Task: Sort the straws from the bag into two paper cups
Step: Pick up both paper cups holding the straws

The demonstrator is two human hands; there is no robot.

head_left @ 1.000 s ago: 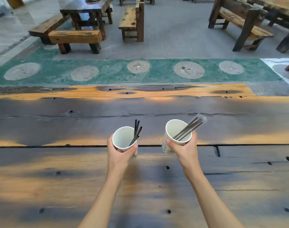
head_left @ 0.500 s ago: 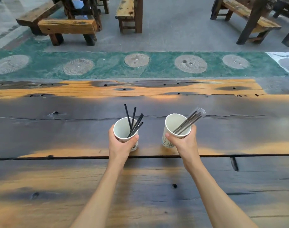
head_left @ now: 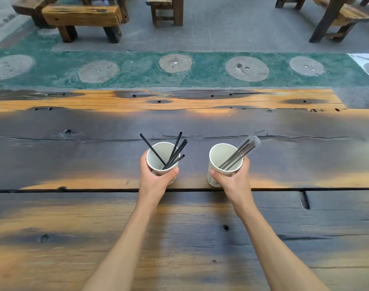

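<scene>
Two white paper cups stand side by side on the dark wooden table (head_left: 74, 206). My left hand (head_left: 156, 181) wraps around the left cup (head_left: 158, 162), which holds several thin black straws (head_left: 176, 152) fanned out above its rim. My right hand (head_left: 231, 181) grips the right cup (head_left: 221, 156); inside it lean several clear, wrapped-looking straws (head_left: 241, 151), tilted to the right. Both cups look upright, their bases at or near the tabletop. No bag is in view.
The table's far edge (head_left: 179, 91) runs across the view; beyond it lies a green strip of floor with round stone discs (head_left: 246, 68). Wooden benches (head_left: 80, 17) and stools (head_left: 166, 9) stand further back on the concrete.
Both hands have carried the cups forward and lowered them toward the table. The black straws in the left cup have spread apart, one now leaning left.
</scene>
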